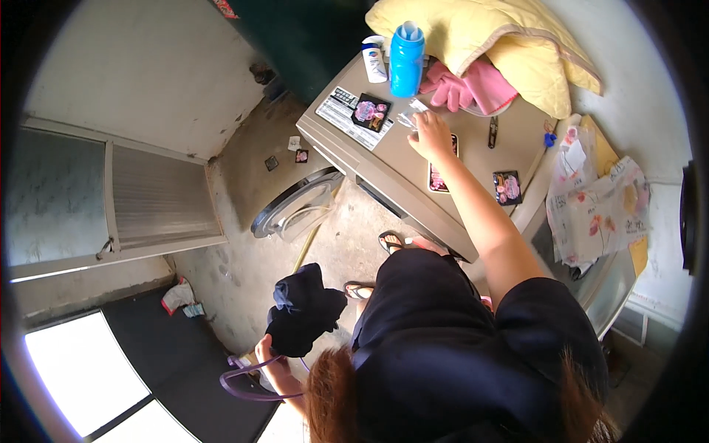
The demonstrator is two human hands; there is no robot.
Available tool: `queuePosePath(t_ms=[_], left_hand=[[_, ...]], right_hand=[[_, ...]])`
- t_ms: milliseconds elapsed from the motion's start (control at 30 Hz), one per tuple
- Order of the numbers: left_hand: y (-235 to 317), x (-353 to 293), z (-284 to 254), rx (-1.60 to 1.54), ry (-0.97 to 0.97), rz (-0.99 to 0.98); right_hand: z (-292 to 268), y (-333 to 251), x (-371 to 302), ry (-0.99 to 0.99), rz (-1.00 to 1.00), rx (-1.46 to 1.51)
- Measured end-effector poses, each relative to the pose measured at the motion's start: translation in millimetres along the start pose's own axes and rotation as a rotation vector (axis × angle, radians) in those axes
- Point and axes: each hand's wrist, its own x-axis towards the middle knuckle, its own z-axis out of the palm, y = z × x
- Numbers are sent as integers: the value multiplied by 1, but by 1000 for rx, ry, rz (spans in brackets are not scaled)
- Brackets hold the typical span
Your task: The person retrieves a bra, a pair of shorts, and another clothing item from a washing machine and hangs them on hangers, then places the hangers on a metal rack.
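On the far side of the beige top of a front-loading washing machine (pixel 465 210), my right hand (pixel 431 139) is closed, its fingertips at a small clear-and-white packet (pixel 405 118). A pink-patterned tray (pixel 437 181) lies partly hidden under that forearm. Down at the lower left, my left hand (pixel 264 350) grips a bundle of dark cloth (pixel 304 314). A purple curved loop (pixel 235 387) shows by the left wrist; what it belongs to is hidden. The machine's round door (pixel 292 203) hangs open.
Around the machine top are a blue bottle (pixel 406 63), a white bottle (pixel 374 60), pink gloves (pixel 473 85), a yellow quilt (pixel 502 29), black square packets (pixel 371 112) and a dark slim tool (pixel 492 133). Plastic bags (pixel 598 210) lie at right. Small squares (pixel 301 156) lie on the floor.
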Motion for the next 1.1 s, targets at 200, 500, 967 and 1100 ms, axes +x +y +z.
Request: queuePosePath(t_ms=[200, 500, 967, 1100], left_hand=[[3, -16, 4, -62, 54, 22], [-13, -25, 30, -94, 64, 9], [-4, -16, 46, -106, -6, -1], [-3, -22, 39, -118, 6, -2]], right_hand=[[21, 39, 9, -54, 413, 543], [-65, 108, -5, -145, 926, 1344], [-15, 224, 57, 202, 1361, 1413], [-25, 190, 72, 268, 1349, 1574]])
